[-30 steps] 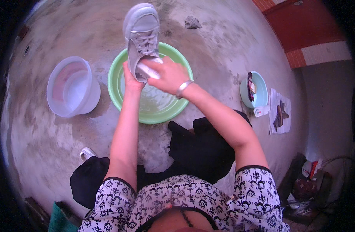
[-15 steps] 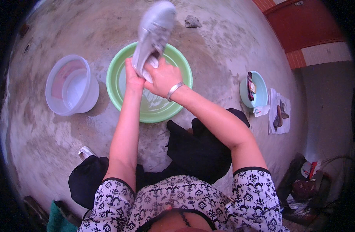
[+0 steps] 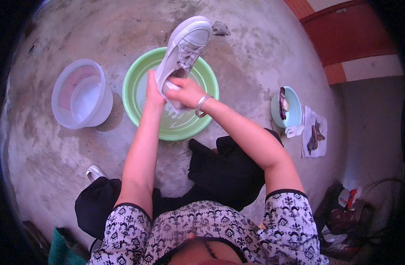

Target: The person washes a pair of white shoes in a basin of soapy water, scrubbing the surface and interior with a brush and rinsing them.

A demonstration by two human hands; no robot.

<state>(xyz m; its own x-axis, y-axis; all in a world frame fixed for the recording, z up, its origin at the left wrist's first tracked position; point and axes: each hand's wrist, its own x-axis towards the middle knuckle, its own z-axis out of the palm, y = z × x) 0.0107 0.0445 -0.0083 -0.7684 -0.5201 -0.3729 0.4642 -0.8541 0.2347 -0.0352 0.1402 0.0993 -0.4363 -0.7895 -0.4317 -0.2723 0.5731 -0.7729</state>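
Leaning farther right now: white shoe (image 3: 178, 54).

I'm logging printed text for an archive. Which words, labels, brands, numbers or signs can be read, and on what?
None is readable.
White shoe: no text visible.
Clear tub: pinkish patch, nothing legible.
White item beside blue basin: marks too small.
Red-and-white packet: too blurred.

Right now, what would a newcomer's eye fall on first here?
Probably the white lace-up shoe, held by the left hand near its heel, with the right hand at its opening. Below them sits a bright green basin; a translucent tub stands on the floor to its left.
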